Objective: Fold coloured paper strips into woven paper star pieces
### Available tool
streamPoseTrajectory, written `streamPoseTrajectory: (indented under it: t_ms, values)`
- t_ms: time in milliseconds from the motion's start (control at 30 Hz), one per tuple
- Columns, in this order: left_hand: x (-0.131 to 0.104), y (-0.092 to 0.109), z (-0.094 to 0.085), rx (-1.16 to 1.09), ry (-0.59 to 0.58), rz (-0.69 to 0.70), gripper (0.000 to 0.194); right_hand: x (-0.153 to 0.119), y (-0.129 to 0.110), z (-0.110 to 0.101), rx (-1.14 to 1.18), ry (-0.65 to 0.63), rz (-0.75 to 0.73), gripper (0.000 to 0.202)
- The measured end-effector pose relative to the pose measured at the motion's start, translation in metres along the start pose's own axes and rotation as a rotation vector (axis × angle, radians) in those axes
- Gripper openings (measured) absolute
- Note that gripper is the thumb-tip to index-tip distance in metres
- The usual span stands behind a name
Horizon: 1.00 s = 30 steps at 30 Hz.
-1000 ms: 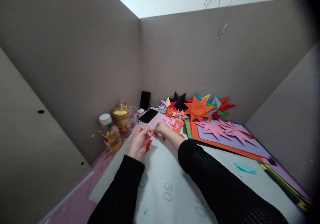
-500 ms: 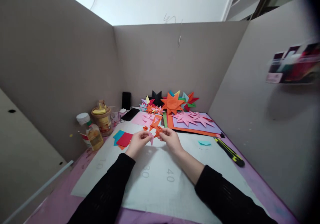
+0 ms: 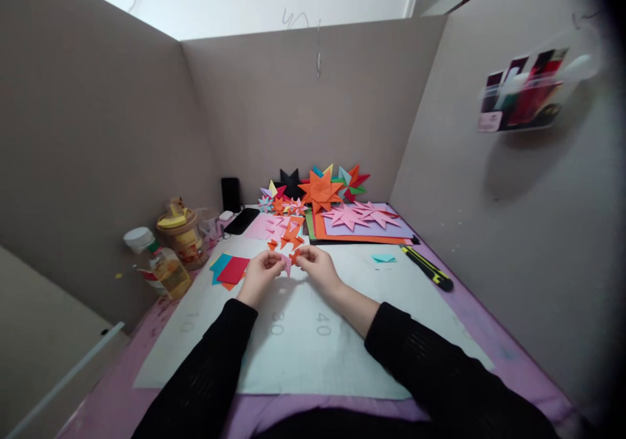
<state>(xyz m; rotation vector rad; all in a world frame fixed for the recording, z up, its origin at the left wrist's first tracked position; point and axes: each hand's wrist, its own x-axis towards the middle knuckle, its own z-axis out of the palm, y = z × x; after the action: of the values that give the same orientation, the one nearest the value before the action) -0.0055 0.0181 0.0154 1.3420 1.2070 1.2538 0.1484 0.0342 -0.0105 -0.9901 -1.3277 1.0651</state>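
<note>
In the head view, your left hand point(image 3: 261, 276) is pinching a pink paper piece point(image 3: 287, 268) while your right hand point(image 3: 317, 269) is gripping an orange paper piece point(image 3: 294, 256) just beside it. You are holding both above the white sheet point(image 3: 342, 367). Coloured paper squares point(image 3: 233, 270) are lying near your left hand; a cutter knife point(image 3: 430, 271) is resting on the worktop point(image 3: 518, 364), farther right.
</note>
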Motion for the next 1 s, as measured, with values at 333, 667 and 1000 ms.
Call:
streamPoseTrajectory:
  t_ms: [333,667,1000]
  values:
    - [-0.001,0.001,0.001,0.042,0.014,0.026,0.024,0.000,0.000,-0.001,0.021,-0.012,0.022,0.022]
    - [0.000,-0.004,0.002,0.036,-0.004,0.034,0.024,-0.001,0.000,0.001,0.048,-0.051,0.043,0.019]
    - [0.000,-0.008,0.003,0.013,0.025,0.028,0.023,-0.002,0.005,0.004,0.101,-0.099,0.055,0.024]
